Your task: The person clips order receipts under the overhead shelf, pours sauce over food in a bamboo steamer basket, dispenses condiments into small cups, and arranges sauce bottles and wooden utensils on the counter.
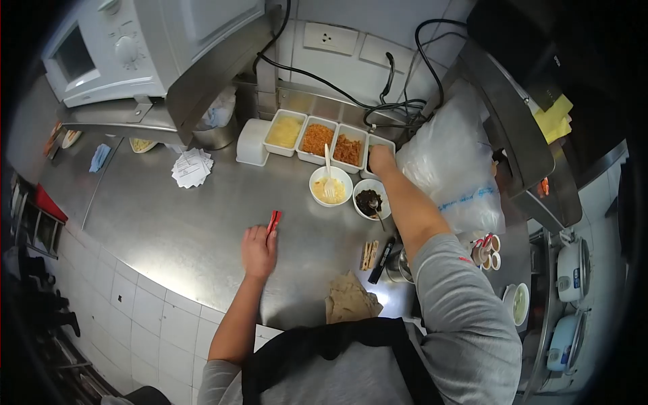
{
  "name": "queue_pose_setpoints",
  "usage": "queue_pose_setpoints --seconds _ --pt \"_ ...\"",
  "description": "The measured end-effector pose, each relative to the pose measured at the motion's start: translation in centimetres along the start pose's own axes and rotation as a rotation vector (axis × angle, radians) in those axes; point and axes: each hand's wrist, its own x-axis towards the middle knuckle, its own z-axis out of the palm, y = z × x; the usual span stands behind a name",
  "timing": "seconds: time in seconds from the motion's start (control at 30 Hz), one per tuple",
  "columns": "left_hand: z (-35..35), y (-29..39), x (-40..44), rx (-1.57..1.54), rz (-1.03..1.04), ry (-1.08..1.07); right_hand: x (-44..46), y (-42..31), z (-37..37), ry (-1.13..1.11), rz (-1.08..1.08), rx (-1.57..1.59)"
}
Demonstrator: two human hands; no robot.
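Observation:
My left hand (258, 251) rests low over the steel counter, its fingers curled around a slim red object with a dark stripe (274, 220). My right hand (381, 160) reaches to the far right white container (383, 140); its fingertips are hidden there. Beside that container are tubs of reddish-brown food (347, 149), orange shredded food (317, 139) and pale yellow shredded food (284, 132). Nearer to me, a white fork (329, 169) stands in a bowl of yellowish food (320, 192). Under my right forearm's left side, a second bowl holds dark paste (368, 200) and a metal spoon (379, 219).
Paper slips (192, 168) lie left on the counter (169, 223). Wooden clothespins (369, 255), a black marker (382, 260) and brown paper (351, 300) sit near my body. A large plastic bag (449, 162) stands right; a microwave (108, 50) is on the upper left shelf.

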Motion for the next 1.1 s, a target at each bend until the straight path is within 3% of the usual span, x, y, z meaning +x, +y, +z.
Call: queue_pose_setpoints --seconds 0.07,0.2,0.27,0.33,0.37,0.4,0.43,0.5,0.53,0.63,0.73,0.83,0.93,1.0,1.1 --pt "0.2 0.1 0.1 0.007 0.016 0.004 1.4 1.7 1.7 0.047 -0.043 0.013" --pt "0.4 -0.1 -0.1 0.017 0.021 0.009 0.0 1.1 -2.1 0.147 0.055 0.232" --pt "0.4 0.0 -0.3 0.019 0.016 0.003 -0.8 0.3 -3.9 0.174 0.095 0.173" --pt "0.3 0.1 -0.4 0.008 0.007 -0.010 0.0 0.0 -2.4 0.182 0.421 1.093" --pt "0.7 -0.6 -0.6 0.037 -0.004 -0.017 -0.9 -1.3 -3.7 0.240 0.598 1.755" --pt "0.6 -0.9 -0.6 0.058 0.044 0.010 -1.6 -2.3 -4.1 0.261 0.543 1.933" --pt "0.9 -1.1 -0.7 0.066 0.101 0.034 -3.2 -2.8 -5.1 0.155 0.420 2.033" --pt "1.8 -2.0 -1.0 0.050 0.103 0.104 -7.7 -5.4 -8.9 -0.034 0.374 2.267" --pt "1.1 -1.5 -0.7 0.040 0.062 -0.011 -10.3 -6.5 -10.4 -0.020 0.189 2.281" --pt "1.8 -2.9 -0.8 0.043 0.133 0.019 -19.2 -6.7 -16.0 -0.198 0.101 2.311" --pt "1.9 -3.2 -0.7 0.094 0.152 0.010 -28.2 -2.0 -21.2 -0.230 0.053 2.319" --pt "1.9 -3.1 -0.8 0.123 0.104 0.019 -35.5 8.3 -24.0 0.058 -0.011 2.252" --pt "1.9 -2.5 -1.0 0.227 0.105 0.008 -42.4 22.1 -25.2 0.431 0.312 1.850" --pt "2.3 -2.0 -1.5 0.306 0.106 0.030 -46.2 32.0 -25.1 0.688 0.686 1.462" --pt "3.1 -0.6 -3.3 0.386 0.080 0.068 -52.2 45.2 -24.8 0.876 0.873 0.953"
